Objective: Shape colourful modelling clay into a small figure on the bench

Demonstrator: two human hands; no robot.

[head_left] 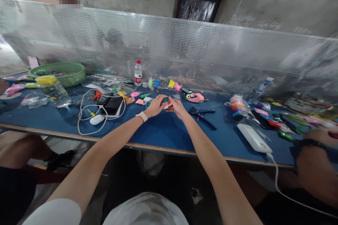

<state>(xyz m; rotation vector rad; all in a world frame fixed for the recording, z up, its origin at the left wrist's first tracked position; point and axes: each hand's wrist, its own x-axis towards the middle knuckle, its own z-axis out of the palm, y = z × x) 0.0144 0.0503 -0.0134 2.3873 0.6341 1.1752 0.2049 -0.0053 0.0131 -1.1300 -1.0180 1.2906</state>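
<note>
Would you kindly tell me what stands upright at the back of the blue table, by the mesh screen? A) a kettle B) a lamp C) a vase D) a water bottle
D: a capped water bottle with a red label stands by the mesh screen.

Bare blue table (pixel 163 132) stretches open between the near edge and the left hand (pixel 155 107) and right hand (pixel 177 108), joined at mid-frame. Left of centre, a black device (pixel 112 105), white mouse (pixel 96 119) and looping cable (pixel 81 119) crowd the approach. Black pliers (pixel 202 114) lie just right of the hands; a white power bank (pixel 254 137) blocks the lower right. Clay packets (pixel 161 84) and a water bottle (pixel 138 73) line the perforated screen (pixel 211 52) behind. A green basket (pixel 62 74) fills the upper left.
</note>
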